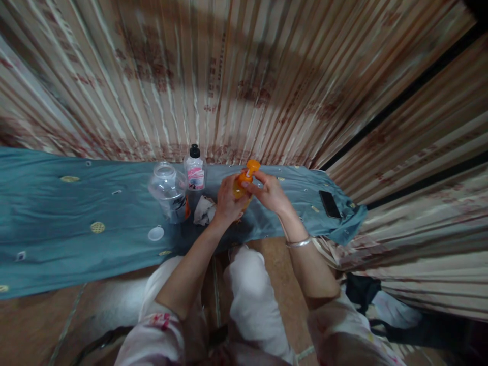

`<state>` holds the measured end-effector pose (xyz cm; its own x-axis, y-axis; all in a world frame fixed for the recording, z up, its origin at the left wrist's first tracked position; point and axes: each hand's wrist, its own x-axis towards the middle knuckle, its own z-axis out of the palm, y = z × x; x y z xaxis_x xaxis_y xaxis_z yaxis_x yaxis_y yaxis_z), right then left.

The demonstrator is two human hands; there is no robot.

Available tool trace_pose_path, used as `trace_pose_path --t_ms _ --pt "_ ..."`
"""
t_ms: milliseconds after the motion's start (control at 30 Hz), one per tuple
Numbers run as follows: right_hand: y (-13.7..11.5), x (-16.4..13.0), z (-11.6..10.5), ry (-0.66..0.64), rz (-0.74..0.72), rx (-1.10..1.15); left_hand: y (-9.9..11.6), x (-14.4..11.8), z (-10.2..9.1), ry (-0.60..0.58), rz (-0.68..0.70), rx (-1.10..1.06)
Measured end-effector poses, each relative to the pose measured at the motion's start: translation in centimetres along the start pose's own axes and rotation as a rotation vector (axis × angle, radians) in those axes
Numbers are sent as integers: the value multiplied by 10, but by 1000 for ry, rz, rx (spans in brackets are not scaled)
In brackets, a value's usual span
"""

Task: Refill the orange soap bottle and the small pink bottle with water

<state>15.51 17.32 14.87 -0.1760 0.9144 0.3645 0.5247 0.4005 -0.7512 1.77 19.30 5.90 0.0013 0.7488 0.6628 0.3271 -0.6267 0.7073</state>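
Observation:
An orange pump bottle (241, 189) is held over the cloth-covered surface, its pump head (253, 165) tilted up to the right. My left hand (229, 197) wraps round the bottle's body. At the neck, the thumb and fingers of my right hand (270, 192) close on the orange pump top. Left of my hands lies a crumpled white piece (205, 210), perhaps paper. Behind it stands a clear bottle (195, 175) with a black cap and pink label. Farther left is a large clear plastic jar (166, 190) without a lid.
A blue-green patterned cloth (125, 203) covers the long surface. A white round lid (156, 233) lies near its front edge, and a black phone (330, 204) at the right end. Pleated curtains (229, 76) hang behind and to the right. My knees are below the front edge.

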Motion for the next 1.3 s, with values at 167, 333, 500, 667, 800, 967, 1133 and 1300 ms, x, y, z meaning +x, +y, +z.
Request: trace_pose_path --t_ms 167,333,500,667,800,967,1133,1300 --pt "-6 -4 9 95 -4 -85 1 -1 3 13 -8 37" --pt "-8 -8 19 241 44 -193 -1 -2 3 9 -1 49" --pt "-6 -8 10 112 51 -135 -4 -2 2 9 55 40" --pt "2 -6 2 -27 -46 -25 -2 -2 3 20 48 44" --pt "4 -5 7 32 -19 -55 1 -2 2 -1 12 55" --pt "-2 -8 10 92 30 -131 -1 -1 2 -11 6 58" --pt "-1 -9 5 26 -9 -77 -2 -2 1 -32 11 73" --pt "-4 -7 11 81 -9 -179 -1 -3 -1 -67 29 90"
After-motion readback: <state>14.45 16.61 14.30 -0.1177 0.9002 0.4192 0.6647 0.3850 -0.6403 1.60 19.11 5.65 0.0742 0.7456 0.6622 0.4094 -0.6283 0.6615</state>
